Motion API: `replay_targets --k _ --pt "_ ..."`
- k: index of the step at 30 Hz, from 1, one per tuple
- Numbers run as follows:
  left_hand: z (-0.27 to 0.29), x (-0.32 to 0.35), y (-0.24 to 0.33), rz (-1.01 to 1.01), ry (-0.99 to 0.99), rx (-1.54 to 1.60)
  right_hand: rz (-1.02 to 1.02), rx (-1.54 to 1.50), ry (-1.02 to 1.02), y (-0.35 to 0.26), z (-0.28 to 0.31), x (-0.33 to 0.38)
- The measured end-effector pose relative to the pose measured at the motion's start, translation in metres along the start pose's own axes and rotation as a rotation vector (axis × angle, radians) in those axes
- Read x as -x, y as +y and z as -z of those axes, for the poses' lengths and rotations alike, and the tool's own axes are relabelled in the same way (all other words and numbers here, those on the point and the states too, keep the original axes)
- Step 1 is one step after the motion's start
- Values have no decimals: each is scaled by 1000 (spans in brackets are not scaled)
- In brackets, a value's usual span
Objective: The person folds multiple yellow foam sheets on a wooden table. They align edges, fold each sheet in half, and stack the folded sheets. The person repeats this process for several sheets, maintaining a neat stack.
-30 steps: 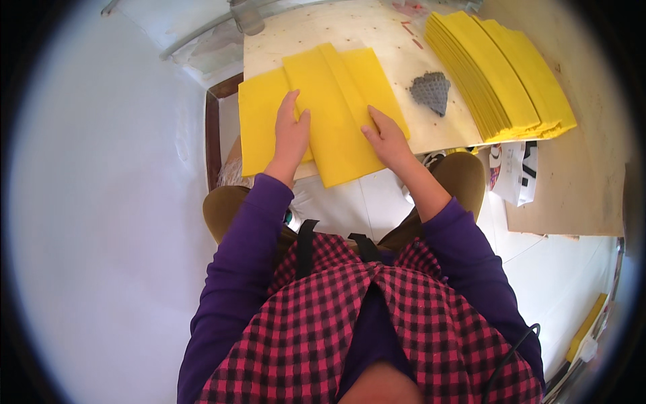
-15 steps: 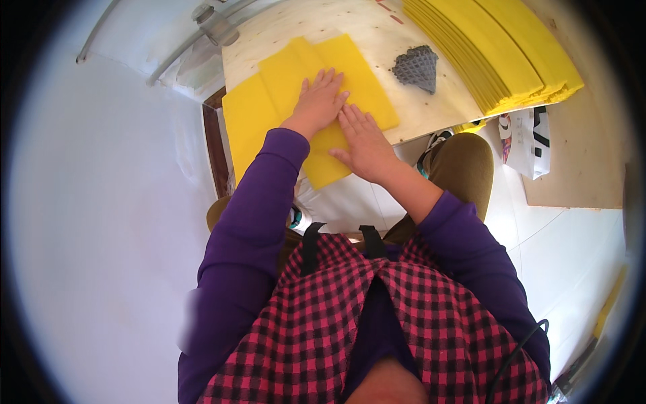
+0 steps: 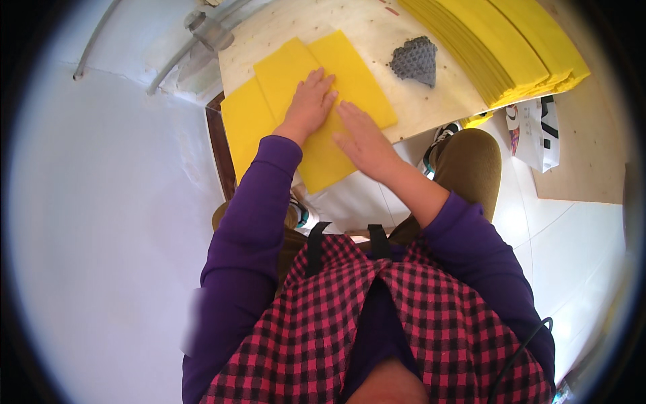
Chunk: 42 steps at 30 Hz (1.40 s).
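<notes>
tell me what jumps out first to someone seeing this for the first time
The bright yellow folded cloth sheets on the pale wooden table catch the eye first, with the left hand and right hand pressed flat on them. At the table's upper right lies a tall stack of yellow sheets, with a small grey mesh pad beside it.

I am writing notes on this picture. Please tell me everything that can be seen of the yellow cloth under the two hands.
The yellow cloth is a bright, plain, thin sheet that looks like soft felt-like fabric. It lies flat and slanted on the pale wooden table, folded or layered, with another yellow layer showing at its left side. Its near end hangs past the table edge. The left hand and the right hand both lie flat on it, palms down, fingers spread.
</notes>
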<state>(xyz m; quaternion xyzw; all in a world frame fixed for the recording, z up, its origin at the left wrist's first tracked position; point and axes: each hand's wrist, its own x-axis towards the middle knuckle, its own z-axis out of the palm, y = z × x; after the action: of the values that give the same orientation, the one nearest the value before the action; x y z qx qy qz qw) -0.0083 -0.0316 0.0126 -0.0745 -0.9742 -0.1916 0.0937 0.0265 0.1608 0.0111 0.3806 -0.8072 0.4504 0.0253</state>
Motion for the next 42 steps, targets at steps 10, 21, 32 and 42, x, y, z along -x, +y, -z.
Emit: replay_targets --k 10,21,32,42 --pt "-4 5 -2 -68 125 30 -11 15 -113 10 48 24" --pt "-11 3 -7 -57 157 57 93 291 -185 12 21 50" --pt "-7 5 -4 -42 89 -35 158 285 -199 16 25 47" --pt "3 1 19 35 -58 -279 186 285 -218 13 35 45"
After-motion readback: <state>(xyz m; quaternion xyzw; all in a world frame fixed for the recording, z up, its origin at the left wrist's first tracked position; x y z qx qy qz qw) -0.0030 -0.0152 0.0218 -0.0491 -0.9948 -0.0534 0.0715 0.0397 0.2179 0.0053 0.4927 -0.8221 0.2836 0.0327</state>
